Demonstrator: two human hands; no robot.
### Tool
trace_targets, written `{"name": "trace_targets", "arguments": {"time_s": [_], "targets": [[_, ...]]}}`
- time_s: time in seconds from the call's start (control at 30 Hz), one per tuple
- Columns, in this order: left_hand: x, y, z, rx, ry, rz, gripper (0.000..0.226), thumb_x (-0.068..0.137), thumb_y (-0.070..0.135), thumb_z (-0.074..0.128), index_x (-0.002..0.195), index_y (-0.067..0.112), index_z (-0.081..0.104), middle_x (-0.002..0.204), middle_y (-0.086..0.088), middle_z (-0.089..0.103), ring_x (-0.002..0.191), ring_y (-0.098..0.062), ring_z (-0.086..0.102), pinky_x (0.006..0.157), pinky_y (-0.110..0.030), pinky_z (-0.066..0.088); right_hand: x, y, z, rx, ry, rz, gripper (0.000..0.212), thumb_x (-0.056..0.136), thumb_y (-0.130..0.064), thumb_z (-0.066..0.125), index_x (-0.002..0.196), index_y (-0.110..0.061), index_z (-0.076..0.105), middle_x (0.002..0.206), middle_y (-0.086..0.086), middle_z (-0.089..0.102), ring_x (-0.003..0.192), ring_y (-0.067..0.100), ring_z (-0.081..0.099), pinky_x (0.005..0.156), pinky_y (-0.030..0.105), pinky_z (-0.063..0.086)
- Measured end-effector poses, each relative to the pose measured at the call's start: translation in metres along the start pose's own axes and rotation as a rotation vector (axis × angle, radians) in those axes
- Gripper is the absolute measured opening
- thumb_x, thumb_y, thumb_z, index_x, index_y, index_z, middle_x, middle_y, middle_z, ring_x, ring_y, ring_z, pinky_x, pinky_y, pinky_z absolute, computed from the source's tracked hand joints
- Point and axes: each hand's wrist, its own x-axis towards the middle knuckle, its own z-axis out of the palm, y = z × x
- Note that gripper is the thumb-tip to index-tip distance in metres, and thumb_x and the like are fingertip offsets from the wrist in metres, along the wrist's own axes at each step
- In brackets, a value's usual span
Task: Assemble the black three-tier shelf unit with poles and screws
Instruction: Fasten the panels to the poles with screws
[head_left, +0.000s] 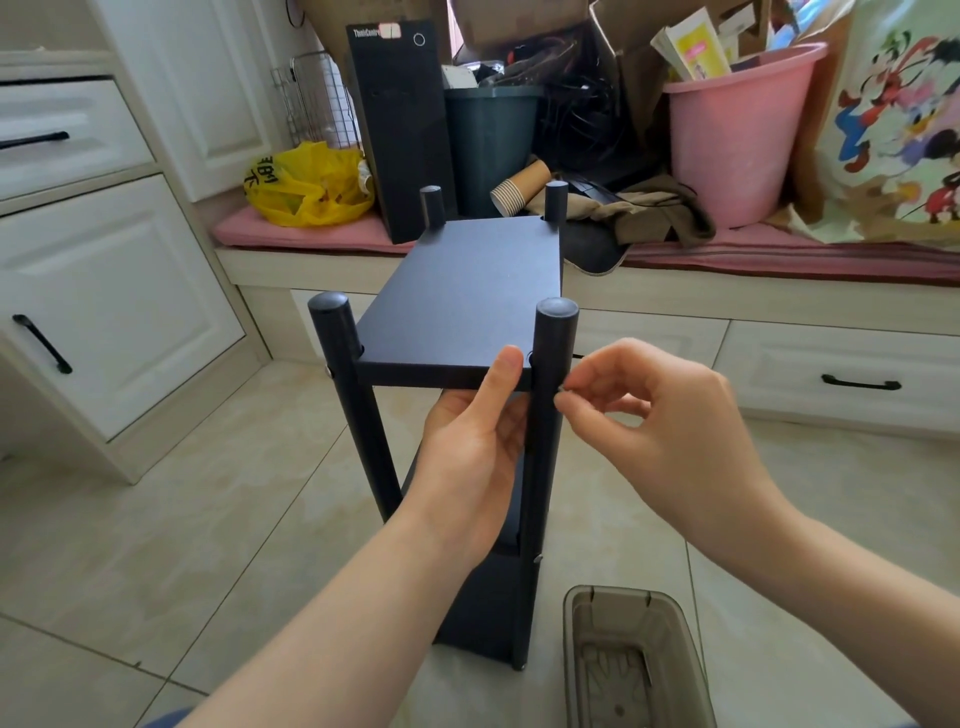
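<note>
Both forearms bare from the near frame edge up to the left hand (470, 447) and right hand (670, 415), left thumbnail cut short; only clothing visible is a sliver of blue fabric (166, 721) at the near-left edge, below the left forearm.

black shelf unit (462, 301), pink bucket (737, 140), yellow bag (306, 187).

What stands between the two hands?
The near right pole, in the head view; the left hand grips the top shelf, the right hand pinches a screw.
</note>
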Motion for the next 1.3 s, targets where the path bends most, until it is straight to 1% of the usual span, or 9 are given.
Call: {"name": "trace_targets", "arguments": {"time_s": [0.17,0.33,0.57,0.63,0.73,0.9,1.13,1.2,1.3], "targets": [[0.000,0.003,-0.006,0.061,-0.046,-0.007,0.051,0.085,0.033,0.067,0.123,0.000,0.067,0.118,-0.017,0.073,0.111,-0.027,0.070,0.094,-0.032,0.057,0.002,0.002,0.000,0.039,0.020,0.019,0.015,0.081,-0.018,0.080,0.080,-0.027,0.068,0.077,-0.017,0.071,0.075,0.003,0.069,0.069,0.010,0.048],[-0.002,0.004,-0.015,0.088,-0.057,-0.005,0.045,0.083,0.034,0.069,0.116,0.003,0.069,0.115,-0.015,0.074,0.111,-0.027,0.071,0.095,-0.032,0.057,0.002,0.001,-0.001,0.027,-0.007,0.047,0.015,0.081,-0.031,0.078,0.074,-0.024,0.067,0.067,-0.015,0.070,0.063,0.004,0.066,0.060,0.013,0.048],[-0.004,0.004,-0.015,0.078,-0.038,-0.007,0.051,0.081,0.037,0.070,0.119,0.003,0.066,0.117,-0.014,0.074,0.112,-0.025,0.071,0.099,-0.034,0.055,0.003,0.002,0.004,0.035,-0.010,0.012,0.017,0.080,-0.028,0.079,0.071,-0.025,0.065,0.065,-0.014,0.070,0.061,0.005,0.065,0.060,0.012,0.047],[-0.004,0.004,-0.014,0.060,-0.042,-0.012,0.048,0.081,0.036,0.070,0.118,0.005,0.067,0.116,-0.013,0.074,0.110,-0.025,0.071,0.097,-0.032,0.056,0.002,0.003,0.002,-0.032,-0.003,-0.043,0.016,0.081,-0.026,0.079,0.073,-0.021,0.066,0.064,-0.011,0.069,0.066,0.005,0.065,0.063,0.011,0.048],[-0.004,0.005,-0.012,0.021,-0.048,-0.016,0.048,0.086,0.033,0.067,0.123,0.003,0.066,0.118,-0.015,0.073,0.112,-0.026,0.070,0.093,-0.029,0.057,0.000,0.002,0.003,-0.260,0.043,-0.237,0.017,0.082,-0.019,0.079,0.078,-0.013,0.064,0.067,-0.009,0.063,0.073,0.009,0.059,0.068,0.011,0.045],[-0.002,0.008,-0.010,0.014,-0.031,-0.027,0.053,0.093,0.033,0.059,0.130,-0.005,0.061,0.117,-0.016,0.073,0.109,-0.026,0.072,0.091,-0.028,0.058,0.001,0.000,0.003,-0.073,0.017,-0.104,0.022,0.081,-0.018,0.080,0.089,-0.022,0.060,0.074,-0.017,0.066,0.078,0.002,0.066,0.075,0.011,0.049],[-0.003,0.008,-0.011,0.027,-0.035,-0.022,0.049,0.093,0.027,0.059,0.127,-0.008,0.062,0.118,-0.020,0.072,0.111,-0.028,0.070,0.096,-0.031,0.057,0.003,0.001,0.004,-0.057,0.009,-0.089,0.014,0.080,-0.016,0.081,0.080,-0.018,0.066,0.072,-0.019,0.066,0.076,-0.001,0.066,0.073,0.008,0.049],[-0.003,0.007,-0.010,0.030,-0.027,-0.027,0.051,0.092,0.029,0.060,0.127,-0.008,0.063,0.120,-0.021,0.071,0.114,-0.029,0.069,0.100,-0.033,0.055,0.004,0.002,0.003,-0.029,0.008,-0.062,0.015,0.079,-0.020,0.081,0.077,-0.020,0.066,0.069,-0.015,0.067,0.075,0.003,0.066,0.071,0.010,0.049],[-0.003,0.008,-0.009,0.022,-0.025,-0.028,0.052,0.092,0.029,0.060,0.127,-0.008,0.062,0.122,-0.021,0.070,0.114,-0.029,0.069,0.101,-0.034,0.054,0.006,0.002,0.003,-0.009,-0.005,-0.023,0.016,0.077,-0.026,0.080,0.074,-0.026,0.064,0.076,-0.016,0.068,0.074,0.007,0.066,0.068,0.016,0.051]]}}
